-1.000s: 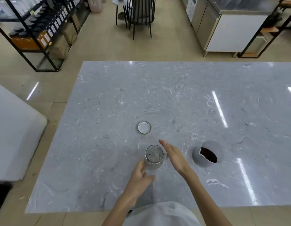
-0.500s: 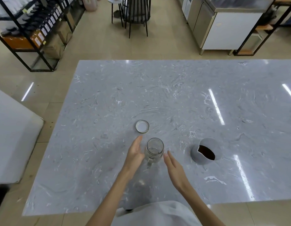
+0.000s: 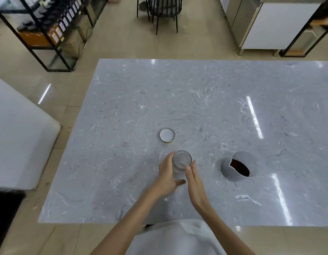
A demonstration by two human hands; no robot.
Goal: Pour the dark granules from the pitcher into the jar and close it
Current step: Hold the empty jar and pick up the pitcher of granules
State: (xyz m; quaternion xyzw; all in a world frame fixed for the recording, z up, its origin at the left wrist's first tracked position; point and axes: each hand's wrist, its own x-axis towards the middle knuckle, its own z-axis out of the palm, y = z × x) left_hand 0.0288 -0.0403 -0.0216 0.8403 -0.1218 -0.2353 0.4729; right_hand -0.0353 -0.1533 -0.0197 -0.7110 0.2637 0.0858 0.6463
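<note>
Nearest the camera: pale garment at the frame's bottom edge, both bare forearms reaching out over the grey marbled table (image 3: 122,181). Left hand (image 3: 166,173) curled round the left side of the glass jar (image 3: 182,161), fingers wrapped on its wall, thumb low near the base; reads as a steadying hold, keeping the jar from sliding on the slick stone. Right hand (image 3: 195,183) flat and unclenched, fingers straight and together, its fingertips (image 3: 188,168) at the jar's right rim; whether they press the glass or only rest beside it cannot be told. It grips nothing. Jar upright, mouth open, looks empty; no dark fill visible through the glass. To the right, well apart from the jar, the grey pitcher (image 3: 238,167) stands with the dark granules (image 3: 239,167) still inside, spout notch turned toward the jar side, handy for the right hand. Beyond the jar, just behind it, the lid (image 3: 167,135) lies inner face up, clear of the pouring path yet near enough for closing. Judgement: pour not begun; jar is being set and braced first, right hand likely free to go for the pitcher. Far side: table otherwise bare, then tiled floor, a black chair (image 3: 161,10), dark shelving (image 3: 49,28) at left, a steel-and-white counter unit (image 3: 273,24) at right.
</note>
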